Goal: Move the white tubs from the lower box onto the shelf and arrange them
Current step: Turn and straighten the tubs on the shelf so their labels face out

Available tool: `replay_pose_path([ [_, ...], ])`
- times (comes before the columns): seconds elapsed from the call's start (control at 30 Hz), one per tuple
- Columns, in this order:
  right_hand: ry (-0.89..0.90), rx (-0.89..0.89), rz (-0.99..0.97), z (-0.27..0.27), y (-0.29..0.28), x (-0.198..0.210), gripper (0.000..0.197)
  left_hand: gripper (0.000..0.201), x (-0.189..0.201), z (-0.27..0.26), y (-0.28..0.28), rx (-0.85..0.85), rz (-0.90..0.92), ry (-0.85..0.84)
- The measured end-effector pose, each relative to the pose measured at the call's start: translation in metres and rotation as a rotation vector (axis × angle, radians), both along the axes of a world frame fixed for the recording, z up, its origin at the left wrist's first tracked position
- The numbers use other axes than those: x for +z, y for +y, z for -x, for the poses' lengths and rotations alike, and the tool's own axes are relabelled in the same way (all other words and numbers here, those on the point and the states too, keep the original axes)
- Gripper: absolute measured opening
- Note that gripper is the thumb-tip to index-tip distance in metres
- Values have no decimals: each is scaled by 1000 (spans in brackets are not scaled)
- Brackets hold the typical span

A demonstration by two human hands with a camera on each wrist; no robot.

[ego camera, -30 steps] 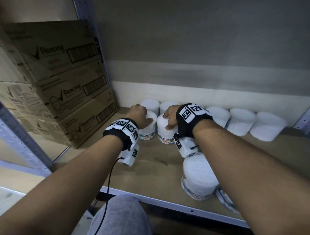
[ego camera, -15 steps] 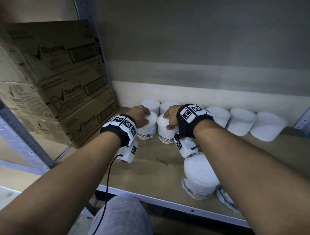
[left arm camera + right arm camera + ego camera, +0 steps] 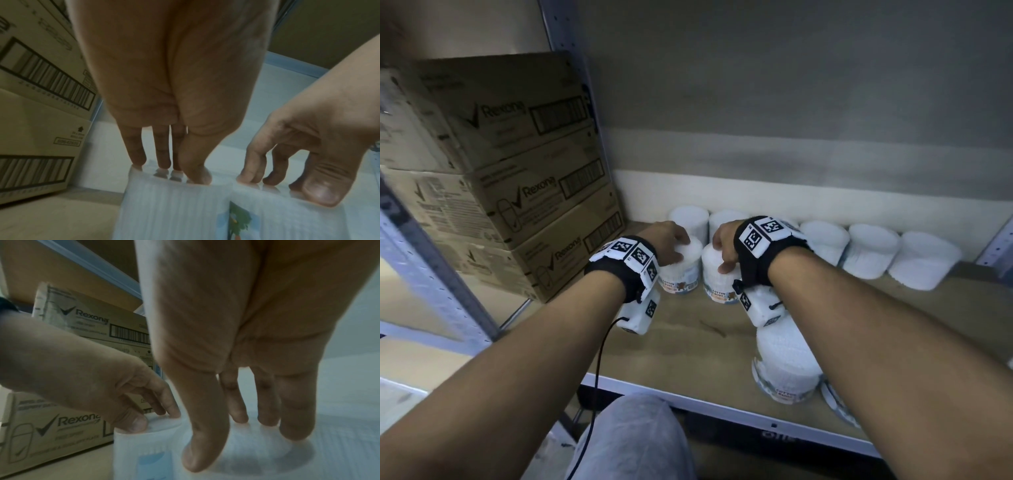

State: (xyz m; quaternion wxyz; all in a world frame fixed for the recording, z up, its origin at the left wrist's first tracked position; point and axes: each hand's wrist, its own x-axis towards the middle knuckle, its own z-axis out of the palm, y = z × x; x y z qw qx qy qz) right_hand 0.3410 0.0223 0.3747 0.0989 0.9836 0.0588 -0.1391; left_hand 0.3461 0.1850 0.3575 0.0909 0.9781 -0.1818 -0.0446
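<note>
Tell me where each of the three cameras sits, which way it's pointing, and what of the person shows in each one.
Head: worn on the head, looking forward and down at the shelf; both forearms, left hand, right hand and a knee show.
Left wrist: under the left wrist, looking along the palm at fingertips on the left tub; the right hand shows too.
Right wrist: under the right wrist, looking along the palm at the right tub; the left hand shows too.
Shared: all views show the Rexona cartons.

dim, flat light; wide-angle bending at edges; wrist views blurred.
</note>
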Motion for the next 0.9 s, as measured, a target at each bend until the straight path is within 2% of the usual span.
replay_pose_path([
  [0.23,65,27,-36,10,18,-16,89,44,5,34,19,-24,-67,3],
  [0.37,61,74,-30,40,24,-11,72,43,1,53,30,-38,-89,-10],
  [0.47,35,96,-25,75,31,-2,67,44,-3,67,40,-47,-32,16],
  [0.57,97,105,-56,95,32,4,62,43,-6,81,47,-45,6,50],
  [0.9,142,161,-98,141,33,15,61,38,-6,115,53,-111,28,18],
])
